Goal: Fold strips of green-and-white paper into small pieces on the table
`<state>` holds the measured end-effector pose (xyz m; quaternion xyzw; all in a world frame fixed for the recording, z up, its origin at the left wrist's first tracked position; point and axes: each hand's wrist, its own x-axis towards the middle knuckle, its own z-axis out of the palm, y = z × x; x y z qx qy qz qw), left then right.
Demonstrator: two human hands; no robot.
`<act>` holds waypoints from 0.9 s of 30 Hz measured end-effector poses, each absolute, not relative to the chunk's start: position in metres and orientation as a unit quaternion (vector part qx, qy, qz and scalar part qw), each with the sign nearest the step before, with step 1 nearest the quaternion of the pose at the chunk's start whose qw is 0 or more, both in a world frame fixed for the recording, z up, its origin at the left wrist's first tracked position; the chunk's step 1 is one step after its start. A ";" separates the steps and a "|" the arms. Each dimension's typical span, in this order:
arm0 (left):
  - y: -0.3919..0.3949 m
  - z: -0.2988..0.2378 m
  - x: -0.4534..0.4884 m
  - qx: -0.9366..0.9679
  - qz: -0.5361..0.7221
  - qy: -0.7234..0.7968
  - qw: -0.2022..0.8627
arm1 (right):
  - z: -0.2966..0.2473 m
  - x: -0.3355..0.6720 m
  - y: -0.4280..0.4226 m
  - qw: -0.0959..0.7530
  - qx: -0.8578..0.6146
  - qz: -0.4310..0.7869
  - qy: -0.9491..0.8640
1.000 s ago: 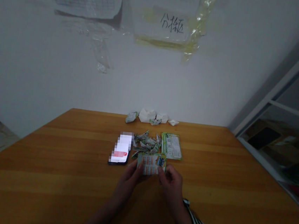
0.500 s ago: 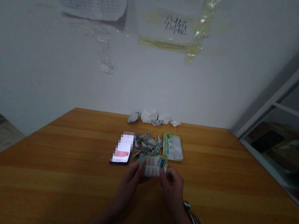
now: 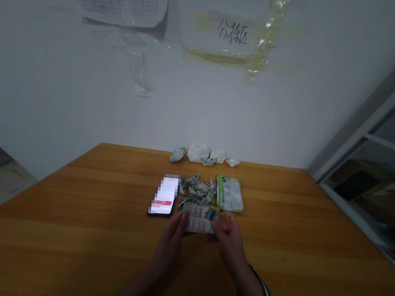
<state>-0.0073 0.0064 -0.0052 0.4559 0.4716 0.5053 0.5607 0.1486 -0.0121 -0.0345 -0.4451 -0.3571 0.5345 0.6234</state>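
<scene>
Left hand (image 3: pixel 171 241), right hand (image 3: pixel 227 237) pinch cardstock (image 3: pixel 199 219)

You've got dim, flat light here, a faint shadow under your right hand (image 3: pixel 228 237), a glowing, pixelated phone screen (image 3: pixel 164 194), and a tabletop (image 3: pixel 71 229) bowing at the frame's edges.

The printed card (image 3: pixel 199 219) is paper, the tabletop (image 3: pixel 74 196) varnished wood.

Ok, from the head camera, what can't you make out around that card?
Head view:
- Printed card: print too small to read; its near edge is hidden by the left hand and right hand.
- Phone: screen blurred by pixelation.
- Folded wrappers: overlapping, too small to read.
</scene>
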 end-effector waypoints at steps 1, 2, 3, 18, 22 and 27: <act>0.007 -0.006 -0.007 0.456 0.507 0.474 0.557 | -0.035 0.149 -0.013 0.617 -0.450 0.539 -0.357; 0.007 -0.007 -0.008 0.455 0.511 0.477 0.552 | -0.035 0.149 -0.013 0.611 -0.454 0.539 -0.360; 0.007 -0.008 -0.008 0.456 0.513 0.480 0.546 | -0.035 0.149 -0.014 0.606 -0.457 0.538 -0.368; 0.006 -0.011 -0.012 0.529 0.495 0.502 0.473 | -0.023 0.152 -0.016 0.581 -0.432 0.551 -0.414; 0.003 -0.012 -0.013 0.490 0.519 0.512 0.478 | -0.022 0.149 -0.017 0.604 -0.414 0.543 -0.411; 0.002 -0.007 -0.012 0.471 0.534 0.509 0.484 | -0.025 0.143 -0.018 0.626 -0.405 0.547 -0.381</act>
